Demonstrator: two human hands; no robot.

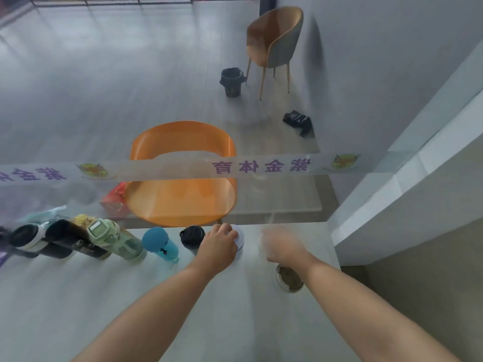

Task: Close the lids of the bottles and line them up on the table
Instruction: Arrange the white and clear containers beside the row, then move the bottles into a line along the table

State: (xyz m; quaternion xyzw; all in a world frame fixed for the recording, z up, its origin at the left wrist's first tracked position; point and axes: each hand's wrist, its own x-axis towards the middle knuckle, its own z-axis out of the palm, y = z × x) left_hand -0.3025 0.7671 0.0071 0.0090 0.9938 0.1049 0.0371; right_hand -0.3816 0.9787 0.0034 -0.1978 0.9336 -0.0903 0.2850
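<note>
Now the left hand (pixel 218 246) grips a white bottle (pixel 240 240); the blurred right hand's (pixel 283 248) grip is unclear.

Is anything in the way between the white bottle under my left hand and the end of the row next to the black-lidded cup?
Nothing visible. The left hand rests on the white bottle, which already stands right beside the black-lidded cup at the row's right end. The right hand is blurred, off to the right, away from that gap.

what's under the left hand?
A white bottle, only its rim edge showing past the left hand. Lid state and body are covered. Black-lidded bottle stands just left.
</note>
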